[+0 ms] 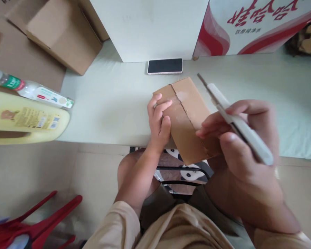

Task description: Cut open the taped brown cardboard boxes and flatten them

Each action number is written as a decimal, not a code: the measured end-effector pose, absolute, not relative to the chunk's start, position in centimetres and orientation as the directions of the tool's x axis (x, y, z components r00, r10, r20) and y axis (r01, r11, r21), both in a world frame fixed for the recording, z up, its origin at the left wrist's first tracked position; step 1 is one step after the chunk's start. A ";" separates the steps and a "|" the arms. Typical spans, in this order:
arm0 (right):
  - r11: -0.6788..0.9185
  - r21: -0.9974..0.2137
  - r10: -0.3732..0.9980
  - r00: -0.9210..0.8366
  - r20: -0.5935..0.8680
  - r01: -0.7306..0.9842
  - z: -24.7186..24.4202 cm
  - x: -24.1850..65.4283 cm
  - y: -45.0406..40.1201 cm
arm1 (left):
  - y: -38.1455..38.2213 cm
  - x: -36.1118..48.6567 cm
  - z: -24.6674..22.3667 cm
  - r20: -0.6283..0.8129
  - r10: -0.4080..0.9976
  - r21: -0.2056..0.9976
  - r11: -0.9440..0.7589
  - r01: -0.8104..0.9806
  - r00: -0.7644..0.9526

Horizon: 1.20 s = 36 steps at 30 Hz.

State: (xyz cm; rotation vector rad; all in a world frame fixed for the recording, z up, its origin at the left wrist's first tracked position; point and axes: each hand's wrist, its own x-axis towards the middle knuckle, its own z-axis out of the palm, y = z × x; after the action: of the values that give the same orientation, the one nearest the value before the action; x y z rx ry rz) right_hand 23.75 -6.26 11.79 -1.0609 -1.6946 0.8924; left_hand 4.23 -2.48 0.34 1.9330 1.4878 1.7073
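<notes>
A small brown cardboard box point(182, 119) lies tilted at the front edge of the table, its near end jutting past the edge. Along its top runs a seam with ragged edges. My left hand point(159, 121) grips the box by its left side, fingers bent over the top. A utility knife point(245, 135) with a whitish handle is in my right hand point(245, 138), above the right side of the box. Its metal blade is out, pointing up and away, apart from the cardboard. The right hand hides the box's near right corner.
A phone point(165, 66) lies beyond the box, before a large white box point(155, 31). A red-and-white carton point(261, 27) stands at back right. On the left are open cardboard boxes point(64, 34), a clear bottle point(28, 88) and a yellow jug point(28, 117). Red legs point(54, 218) show below.
</notes>
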 end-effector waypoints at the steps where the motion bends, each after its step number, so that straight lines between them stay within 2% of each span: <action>1: 0.351 -0.899 0.925 -0.247 0.290 0.260 11.8 23.6 -6.3 | -2.5 4.3 0.4 0.654 0.742 0.671 -0.480 0.565 -0.146; 6: 0.361 -0.862 0.920 -0.289 0.266 0.356 11.1 23.9 -5.7 | -2.6 4.4 0.7 0.636 0.766 0.656 -0.472 0.589 -0.095; 13: 0.356 -0.860 0.917 -0.312 0.247 0.366 11.0 24.3 -5.6 | -2.6 4.5 0.9 0.628 0.771 0.668 -0.463 0.583 -0.106; 26: 0.543 -0.593 0.840 -0.390 0.378 0.594 12.0 22.6 -5.5 | -2.6 4.3 1.0 0.637 0.765 0.659 -0.479 0.580 -0.092; 36: 0.497 -0.588 0.866 -0.315 0.389 0.639 11.9 22.2 -5.8 | -2.7 4.0 0.9 0.637 0.767 0.637 -0.470 0.612 -0.073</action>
State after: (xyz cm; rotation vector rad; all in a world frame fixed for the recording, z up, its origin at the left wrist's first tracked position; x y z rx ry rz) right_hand 22.23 -5.78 11.90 -1.2306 -2.0625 0.4289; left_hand 4.04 -2.65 0.92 2.0312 1.5293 1.5799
